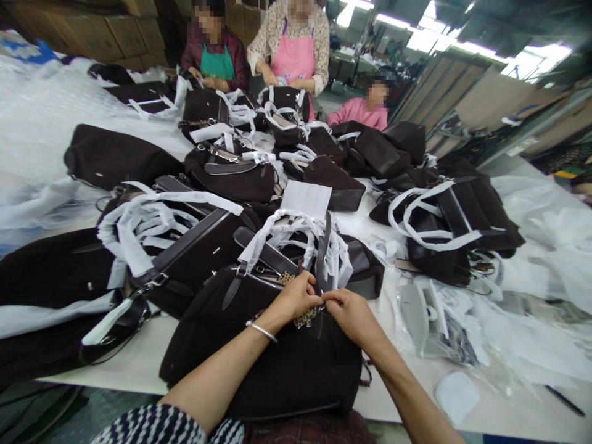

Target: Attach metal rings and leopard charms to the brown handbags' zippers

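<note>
A dark brown handbag (277,364) lies at the table's front edge, right before me. White wrapping covers its handles (340,259), which rise from the zipped top. My left hand (300,297), with a silver bangle (263,332) at the wrist, pinches at the foot of one handle. Fingertips of my right hand (349,313) meet it there, closed too. Whatever small part is between the fingers is hidden. A leopard-print charm (305,318) hangs just below my left hand, against the bag. More of the spotted print shows above that hand.
Several similar bags surround mine, including one on the left (198,253) and one on the right (462,216). A white sheet (306,198) lies behind. Plastic wrap (531,333) and a black pen (565,401) are at right. Three people (296,49) are across the table.
</note>
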`<state>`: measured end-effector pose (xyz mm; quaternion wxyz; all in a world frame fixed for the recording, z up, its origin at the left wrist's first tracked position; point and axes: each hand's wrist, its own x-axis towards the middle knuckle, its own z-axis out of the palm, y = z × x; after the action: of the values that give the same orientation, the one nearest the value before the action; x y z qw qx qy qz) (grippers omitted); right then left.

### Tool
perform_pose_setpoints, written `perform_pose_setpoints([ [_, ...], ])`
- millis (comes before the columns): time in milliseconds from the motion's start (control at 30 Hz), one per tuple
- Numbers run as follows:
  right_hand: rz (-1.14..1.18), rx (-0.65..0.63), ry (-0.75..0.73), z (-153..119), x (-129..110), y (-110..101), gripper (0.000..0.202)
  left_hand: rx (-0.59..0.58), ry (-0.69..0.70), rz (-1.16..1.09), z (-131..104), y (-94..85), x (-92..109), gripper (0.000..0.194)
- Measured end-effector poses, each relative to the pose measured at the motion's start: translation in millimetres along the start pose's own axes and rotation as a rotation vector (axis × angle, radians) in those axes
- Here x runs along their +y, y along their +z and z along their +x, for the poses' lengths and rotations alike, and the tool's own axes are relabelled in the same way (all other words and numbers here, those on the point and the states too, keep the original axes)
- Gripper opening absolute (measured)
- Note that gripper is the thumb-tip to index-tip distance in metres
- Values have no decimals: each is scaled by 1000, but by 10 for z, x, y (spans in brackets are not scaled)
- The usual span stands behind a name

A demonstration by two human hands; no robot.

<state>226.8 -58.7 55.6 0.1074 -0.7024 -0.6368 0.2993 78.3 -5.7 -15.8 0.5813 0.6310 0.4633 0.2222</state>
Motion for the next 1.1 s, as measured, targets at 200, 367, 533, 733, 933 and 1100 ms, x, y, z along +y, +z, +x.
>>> perform_pose_setpoints([
  [200,136,11,114,-16,-19,-96,26,-116,20,-266,-68,-96,-28,21],
  [367,4,110,-65,-31,-80,-135,27,-125,86,-407,-197,-142,-5,23],
  [533,-82,85,-134,-28,-208,-153,26,-62,124,-486,-241,-145,-66,23],
  [733,-75,38,-145,-10,-215,-136,26,-42,129,-535,-250,-126,-94,24],
  [933,86,33,-99,-18,-155,-78,19,16,152,-453,-265,-102,-128,23],
  [1100,198,34,-28,-2,-154,-83,24,51,166,-332,-266,-83,-120,20],
])
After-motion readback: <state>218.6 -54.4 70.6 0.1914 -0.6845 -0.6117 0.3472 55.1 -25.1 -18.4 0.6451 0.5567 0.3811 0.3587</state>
